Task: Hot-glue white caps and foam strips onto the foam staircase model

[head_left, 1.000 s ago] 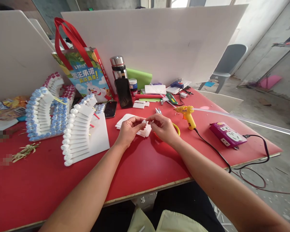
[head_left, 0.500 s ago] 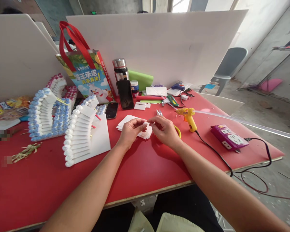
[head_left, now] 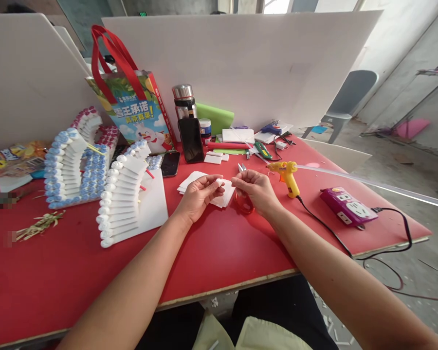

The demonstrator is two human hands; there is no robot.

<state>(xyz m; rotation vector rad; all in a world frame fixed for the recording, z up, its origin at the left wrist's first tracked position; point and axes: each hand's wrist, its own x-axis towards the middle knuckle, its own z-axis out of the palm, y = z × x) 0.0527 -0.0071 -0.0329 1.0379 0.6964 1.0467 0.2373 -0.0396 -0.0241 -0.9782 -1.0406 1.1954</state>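
Observation:
Between the thumb and fingers of my left hand (head_left: 200, 194) is a small white rolled piece (head_left: 219, 183), perhaps paper. Just to its right, my right hand (head_left: 253, 189) is pinched; whether anything sits between its fingertips is too small to tell. Under both hands lies a stack of white paper sheets (head_left: 193, 181). Scissors (head_left: 242, 168) lie beneath my right hand, blades pointing away and a red handle loop partly showing. On the left stands a curved, fan-like piece of white rolls (head_left: 122, 194) on a white board.
A yellow glue gun (head_left: 286, 176) with a long clear stick rests right of my hands. Its cord runs near a purple power strip (head_left: 346, 206). Behind are a phone (head_left: 190, 141), a flask (head_left: 184, 99) and a printed bag (head_left: 138, 112). Blue-and-white roll pieces (head_left: 63, 170) stand far left.
My right hand has moved slightly away from my left, widening the gap between the fingertips. The white piece stays in my left hand. The scissors' red loop now shows. The view has shifted slightly.

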